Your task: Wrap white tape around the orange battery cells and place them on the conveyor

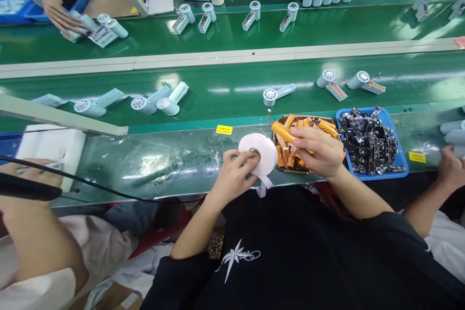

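Note:
My left hand [236,169] grips a roll of white tape [267,152] at its core, and a loose end of tape hangs below the roll. In my right hand [319,150] is an orange battery cell [282,131], held between thumb and fingers, with a thin red wire and small plug at its far end. Beneath that hand lies a box of orange battery cells [286,157], partly hidden by the hand. Beside the box, to the right, a blue tray [401,160] holds a heap of black circuit boards [370,140].
A green conveyor [218,87] runs past the bench, carrying light-blue handheld fan bodies [269,97]. Yellow labels [224,130] mark the bench edge. A co-worker's hand [452,167] is at right, another co-worker's arm [32,232] at left. More people work across a second belt.

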{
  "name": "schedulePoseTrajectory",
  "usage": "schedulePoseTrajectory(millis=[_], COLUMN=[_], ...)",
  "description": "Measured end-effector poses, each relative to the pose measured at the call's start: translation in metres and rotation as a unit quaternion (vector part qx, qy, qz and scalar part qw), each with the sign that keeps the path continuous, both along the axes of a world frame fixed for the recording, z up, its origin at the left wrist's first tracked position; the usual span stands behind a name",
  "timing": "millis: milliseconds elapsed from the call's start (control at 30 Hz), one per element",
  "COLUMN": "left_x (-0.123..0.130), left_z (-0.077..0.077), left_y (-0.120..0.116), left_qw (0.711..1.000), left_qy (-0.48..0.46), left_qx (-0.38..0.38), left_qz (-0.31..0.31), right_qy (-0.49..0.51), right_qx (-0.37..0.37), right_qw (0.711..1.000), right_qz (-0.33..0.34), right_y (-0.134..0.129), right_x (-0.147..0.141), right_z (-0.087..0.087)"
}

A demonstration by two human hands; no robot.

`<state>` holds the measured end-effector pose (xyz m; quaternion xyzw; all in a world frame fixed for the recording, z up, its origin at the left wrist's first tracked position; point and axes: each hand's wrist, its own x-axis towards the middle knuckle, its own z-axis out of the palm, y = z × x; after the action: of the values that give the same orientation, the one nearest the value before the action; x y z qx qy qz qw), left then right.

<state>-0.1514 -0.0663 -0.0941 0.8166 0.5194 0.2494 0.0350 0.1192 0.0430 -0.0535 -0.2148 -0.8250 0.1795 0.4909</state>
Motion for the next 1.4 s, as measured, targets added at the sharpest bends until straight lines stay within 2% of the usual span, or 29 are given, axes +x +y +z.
schedulePoseTrajectory(millis=[67,100,167,267,367,433,467,533,633,667,700,733,800,867,933,1000,1067,1133,1200,1233,1300,1400], left_x=[0.000,0.000,-0.003,-0.012,-0.023,-0.025,-0.023,-0.011,0.016,0.022,0.024,0.022,0.005,-0.019,-0.032,-0.020,0.016,0.062,0.102,0.115,0.128,0.115], left_z=[0.003,0.005,0.007,0.013,0.023,0.028,0.028,0.023,0.005,-0.004,-0.012,-0.019,-0.030,-0.032,-0.027,-0.018,-0.011,-0.009,-0.013,-0.016,-0.022,-0.031], left_y=[-0.002,-0.003,-0.004,-0.006,-0.005,-0.002,0.000,0.002,-0.002,-0.007,-0.014,-0.021,-0.033,-0.029,0.001,0.058,0.133,0.209,0.267,0.287,0.310,0.321], left_qw=[1.000,1.000,1.000,0.997,0.995,0.994,0.994,0.992,0.988,0.989,0.992,0.995,0.999,0.995,0.989,0.984,0.987,0.990,0.985,0.977,0.960,0.947], left_qy=[0.007,0.010,0.012,0.026,0.060,0.074,0.075,0.063,0.013,-0.005,-0.016,-0.020,-0.008,-0.002,-0.024,-0.047,-0.045,-0.027,0.067,0.114,0.190,0.229], left_qx=[0.000,0.003,0.022,0.064,0.080,0.081,0.084,0.098,0.124,0.120,0.101,0.070,-0.013,-0.091,-0.145,-0.164,-0.144,-0.130,-0.155,-0.176,-0.207,-0.221], left_qz=[0.007,0.011,0.015,0.016,0.015,0.011,0.014,0.040,0.091,0.090,0.080,0.064,0.032,0.028,0.035,0.045,0.055,0.053,0.033,0.024,0.004,-0.050], right_qy=[0.019,0.028,0.050,0.037,-0.038,-0.043,-0.013,0.107,0.293,0.319,0.331,0.332,0.364,0.391,0.367,0.328,0.286,0.236,0.189,0.171,0.144,0.115], right_qx=[-0.010,-0.042,-0.153,-0.322,-0.388,-0.409,-0.422,-0.453,-0.497,-0.503,-0.497,-0.476,-0.354,-0.200,-0.172,-0.188,-0.190,-0.195,-0.216,-0.225,-0.238,-0.254], right_qw=[0.999,0.997,0.984,0.942,0.919,0.909,0.904,0.885,0.814,0.800,0.798,0.811,0.854,0.884,0.900,0.915,0.929,0.942,0.949,0.951,0.954,0.955], right_qz=[0.035,0.052,0.075,0.081,0.065,0.067,0.063,0.023,-0.065,-0.074,-0.077,-0.077,-0.115,-0.160,-0.161,-0.144,-0.136,-0.137,-0.133,-0.129,-0.116,-0.102], right_y=[-0.018,-0.027,-0.037,-0.034,-0.016,-0.009,-0.009,-0.017,-0.029,-0.028,-0.024,-0.017,0.003,0.022,0.037,0.051,0.066,0.083,0.097,0.101,0.105,0.106], right_x=[-0.008,-0.011,-0.011,-0.003,0.005,0.000,-0.007,-0.027,-0.048,-0.044,-0.032,-0.013,0.038,0.087,0.114,0.111,0.090,0.068,0.058,0.060,0.072,0.093], right_z=[-0.014,-0.019,-0.022,-0.007,0.014,0.017,0.014,-0.001,-0.018,-0.017,-0.012,-0.002,0.021,0.038,0.039,0.025,0.007,-0.007,-0.010,-0.009,-0.003,0.003])
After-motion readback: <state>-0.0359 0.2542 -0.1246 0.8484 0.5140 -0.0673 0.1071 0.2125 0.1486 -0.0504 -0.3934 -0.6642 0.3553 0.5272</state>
